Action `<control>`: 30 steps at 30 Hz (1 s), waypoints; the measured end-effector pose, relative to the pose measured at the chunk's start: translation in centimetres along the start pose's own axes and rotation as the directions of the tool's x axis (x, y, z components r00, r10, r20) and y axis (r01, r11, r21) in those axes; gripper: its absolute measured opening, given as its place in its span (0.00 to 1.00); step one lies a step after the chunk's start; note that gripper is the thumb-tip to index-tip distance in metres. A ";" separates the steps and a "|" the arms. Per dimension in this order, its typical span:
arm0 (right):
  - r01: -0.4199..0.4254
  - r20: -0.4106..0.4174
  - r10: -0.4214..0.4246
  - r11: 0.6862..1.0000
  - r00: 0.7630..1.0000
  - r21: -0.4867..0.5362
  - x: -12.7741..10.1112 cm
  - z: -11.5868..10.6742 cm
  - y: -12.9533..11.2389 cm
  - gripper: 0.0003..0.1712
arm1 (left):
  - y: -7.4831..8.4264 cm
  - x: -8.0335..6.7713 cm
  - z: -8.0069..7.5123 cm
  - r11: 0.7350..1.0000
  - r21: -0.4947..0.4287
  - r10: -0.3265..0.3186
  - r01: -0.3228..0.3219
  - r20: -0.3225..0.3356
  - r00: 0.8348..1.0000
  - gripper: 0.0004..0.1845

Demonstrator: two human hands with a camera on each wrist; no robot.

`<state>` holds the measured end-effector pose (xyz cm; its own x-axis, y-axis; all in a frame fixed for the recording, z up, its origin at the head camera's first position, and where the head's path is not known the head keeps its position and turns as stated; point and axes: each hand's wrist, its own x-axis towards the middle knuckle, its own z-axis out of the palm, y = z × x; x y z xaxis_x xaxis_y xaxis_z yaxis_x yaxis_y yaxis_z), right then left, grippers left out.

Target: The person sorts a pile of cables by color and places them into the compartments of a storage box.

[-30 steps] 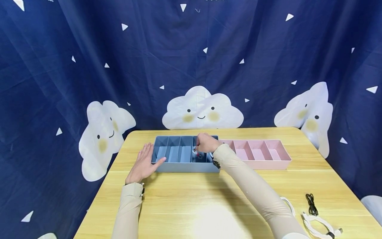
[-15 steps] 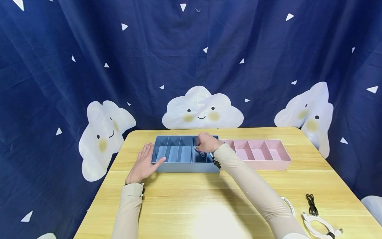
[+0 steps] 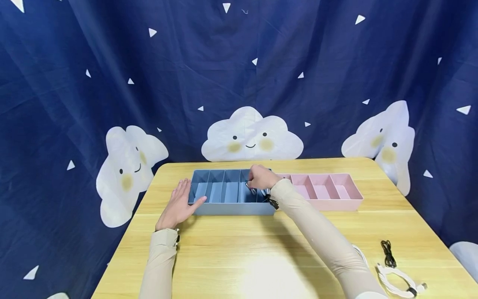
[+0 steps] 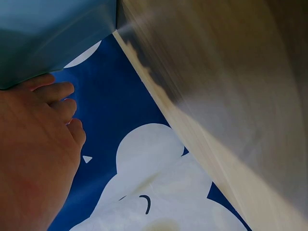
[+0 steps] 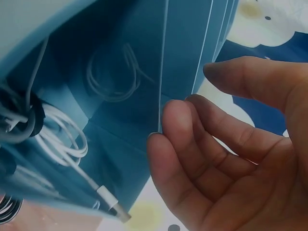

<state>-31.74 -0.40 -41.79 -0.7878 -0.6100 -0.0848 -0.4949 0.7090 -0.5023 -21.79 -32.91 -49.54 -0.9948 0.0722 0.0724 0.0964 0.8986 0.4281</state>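
Note:
A blue divided box (image 3: 233,209) stands toward the back of the table. My left hand (image 3: 178,206) rests against its left end, fingers spread and thumb at the front rim. In the left wrist view that hand (image 4: 33,149) lies beside the blue wall. My right hand (image 3: 261,177) is over the right-hand compartments. The right wrist view shows its thumb apart from the loosely bent fingers, with nothing between them. Just below the hand, a coiled cable (image 3: 253,189) shows in a compartment. A white cable (image 5: 62,137) with a black tie lies coiled in the box, its plug toward the rim.
A pink divided box (image 3: 328,205) stands right of the blue one. At the table's front right lie a bundled black cable (image 3: 388,254), a white cable (image 3: 396,284) with a black tie, and another white cable (image 3: 359,252) partly behind my right sleeve.
My right hand shifts slightly right, away from the cable that was in its fingers; the coil now shows below them. My left hand stays in place. The head view shifts slightly.

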 end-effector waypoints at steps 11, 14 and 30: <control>0.002 -0.037 -0.002 1.000 0.999 -0.009 -1.8 -0.9 1.2 0.20 | -0.1 0.0 -0.1 1.000 -0.001 0.006 -0.006 0.005 1.000 0.60; 0.007 -0.048 -0.007 1.000 0.999 -0.005 -2.6 -1.2 1.4 0.20 | -0.1 0.0 -0.1 1.000 0.004 0.009 -0.009 0.007 1.000 0.60; 0.018 -0.101 -0.018 1.000 0.995 -0.003 -5.9 -2.4 2.7 0.17 | 0.0 -0.1 -0.1 1.000 -0.003 0.011 -0.011 0.008 1.000 0.60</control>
<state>-29.31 5.98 -40.61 -0.8118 -0.5838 0.0113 -0.5099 0.6994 -0.5009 -21.70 -32.91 -49.45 -0.9939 0.0854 0.0695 0.1071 0.8964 0.4302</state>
